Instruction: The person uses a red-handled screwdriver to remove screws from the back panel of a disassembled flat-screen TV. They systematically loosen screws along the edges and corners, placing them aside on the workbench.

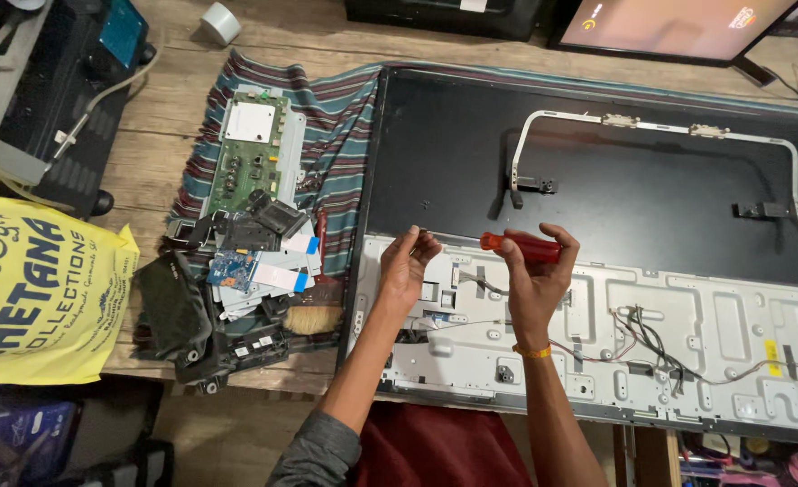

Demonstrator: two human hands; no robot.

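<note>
A flat television lies face down on the wooden bench, its black rear panel (pixel 633 171) above and its bare grey metal chassis (pixel 705 325) below. My right hand (pixel 536 271) grips a red-handled screwdriver (pixel 518 244) lying sideways over the chassis top edge. My left hand (pixel 406 263) hovers just left of it, fingers curled toward the screwdriver's tip; whether it pinches anything is hidden. Loose wires (pixel 651 334) run across the chassis to the right.
A striped cloth (pixel 336 117) carries a green circuit board (pixel 250 149), small boards, ribbon cables and black parts (pixel 254 261). A yellow bag (pixel 38 289) lies at left, a tape roll (pixel 220 22) at the back, a lit screen (pixel 678 22) at top right.
</note>
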